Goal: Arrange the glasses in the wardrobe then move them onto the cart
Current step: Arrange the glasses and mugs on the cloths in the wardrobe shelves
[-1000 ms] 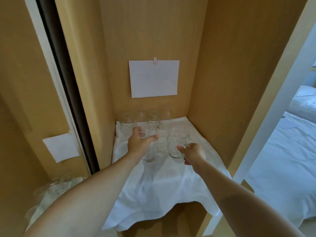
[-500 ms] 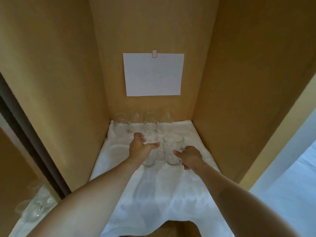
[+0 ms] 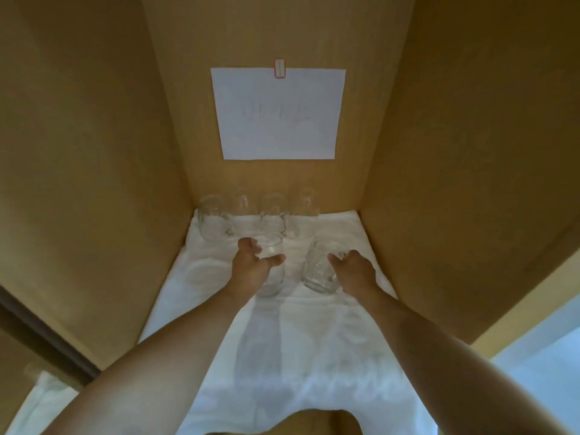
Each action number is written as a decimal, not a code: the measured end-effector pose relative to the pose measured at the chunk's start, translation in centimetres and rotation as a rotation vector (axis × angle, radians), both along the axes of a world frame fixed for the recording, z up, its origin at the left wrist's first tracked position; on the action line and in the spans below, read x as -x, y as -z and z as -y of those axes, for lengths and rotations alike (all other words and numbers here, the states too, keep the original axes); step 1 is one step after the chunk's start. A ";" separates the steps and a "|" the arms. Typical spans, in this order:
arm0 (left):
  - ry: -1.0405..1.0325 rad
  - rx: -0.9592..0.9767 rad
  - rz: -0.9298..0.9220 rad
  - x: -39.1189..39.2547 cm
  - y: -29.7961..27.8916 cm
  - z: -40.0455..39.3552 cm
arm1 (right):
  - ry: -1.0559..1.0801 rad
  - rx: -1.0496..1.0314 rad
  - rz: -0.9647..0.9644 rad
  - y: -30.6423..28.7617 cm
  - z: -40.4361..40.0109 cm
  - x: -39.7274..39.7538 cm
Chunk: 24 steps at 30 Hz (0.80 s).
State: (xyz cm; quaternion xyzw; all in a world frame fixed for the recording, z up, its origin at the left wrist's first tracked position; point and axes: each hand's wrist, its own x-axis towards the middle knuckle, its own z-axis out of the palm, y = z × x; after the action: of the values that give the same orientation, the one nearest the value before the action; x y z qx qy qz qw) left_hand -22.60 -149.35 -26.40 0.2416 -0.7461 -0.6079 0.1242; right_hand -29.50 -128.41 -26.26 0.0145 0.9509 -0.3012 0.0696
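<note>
Since the earlier frame, both hands are carried farther into the wardrobe. A clear tumbler glass is held in the left hand's grip; a tilted clear handled glass in the right hand's. Arranging is judged under way: each is next to be set upright on the white cloth, near the far row.

Taking the white cloth as landmark: its near half lies bare, giving open room to reach in from the front. A row of glasses blocks its far edge, against the back wall under the paper sheet. Wooden side walls hem the cloth left and right. Two glasses mid-cloth leave a narrow gap between them.
</note>
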 end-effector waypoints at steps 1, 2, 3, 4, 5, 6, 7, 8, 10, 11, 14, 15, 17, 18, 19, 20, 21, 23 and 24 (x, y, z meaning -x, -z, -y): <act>0.011 -0.004 0.006 0.2 0.1 0.2 | 0.002 -0.054 -0.037 0.2 0.1 0.0; 0.020 -0.003 0.012 0.4 0.2 0.3 | 0.003 -0.094 -0.074 0.3 0.2 -0.1; 0.031 0.003 0.017 0.6 0.4 0.5 | 0.000 -0.127 -0.107 0.4 0.3 -0.3; 0.045 0.012 0.018 0.7 0.6 0.7 | -0.008 -0.153 -0.133 0.5 0.5 -0.5; 0.062 0.019 0.017 0.7 0.6 0.9 | -0.015 -0.168 -0.160 0.4 0.6 -0.6; 0.077 0.024 0.016 0.8 0.6 1.1 | -0.017 -0.167 -0.175 0.3 0.8 -0.7; 0.083 0.027 0.014 0.9 0.6 1.3 | -0.019 -0.150 -0.180 0.2 1.0 -0.8; 0.076 0.026 0.009 1.0 0.6 1.4 | -0.019 -0.117 -0.175 0.0 1.1 -0.9; 0.040 0.029 -0.030 1.1 0.7 1.7 | -0.024 -0.044 -0.179 -0.2 1.5 -1.3; 0.022 0.044 -0.055 1.2 0.8 1.9 | -0.026 -0.003 -0.191 -0.3 1.8 -1.4; 0.011 0.095 -0.071 1.3 1.2 2.8 | 0.043 0.174 -0.123 -0.8 2.8 -1.6; 0.016 0.100 -0.067 1.3 1.5 3.2 | 0.111 0.290 -0.044 -0.9 3.0 -1.5; 0.034 0.096 -0.057 1.3 1.8 4.2 | 0.254 0.543 0.167 -1.0 3.3 -1.4; 0.047 0.089 -0.053 1.4 1.9 4.6 | 0.298 0.645 0.260 -1.0 3.2 -1.4; 0.055 0.080 -0.049 1.5 1.9 5.0 | 0.328 0.741 0.341 -0.8 3.1 -1.4; 0.055 0.065 -0.043 1.6 2.0 5.3 | 0.351 0.839 0.415 -0.5 2.9 -1.5; 0.047 0.048 -0.039 1.8 2.0 5.7 | 0.376 0.946 0.492 -0.1 2.8 -1.6; 0.019 0.024 -0.039 1.9 2.3 6.2 | 0.432 1.124 0.626 0.3 2.7 -2.1; 0.008 0.014 -0.041 2.0 2.4 6.3 | 0.454 1.174 0.659 0.4 2.6 -2.2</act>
State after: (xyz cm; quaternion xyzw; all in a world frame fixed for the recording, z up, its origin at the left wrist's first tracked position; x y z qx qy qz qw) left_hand -24.62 -155.61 -28.85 0.2253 -0.7484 -0.6082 0.1389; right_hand -27.34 -131.04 -26.71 0.2629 0.5345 -0.7507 0.2855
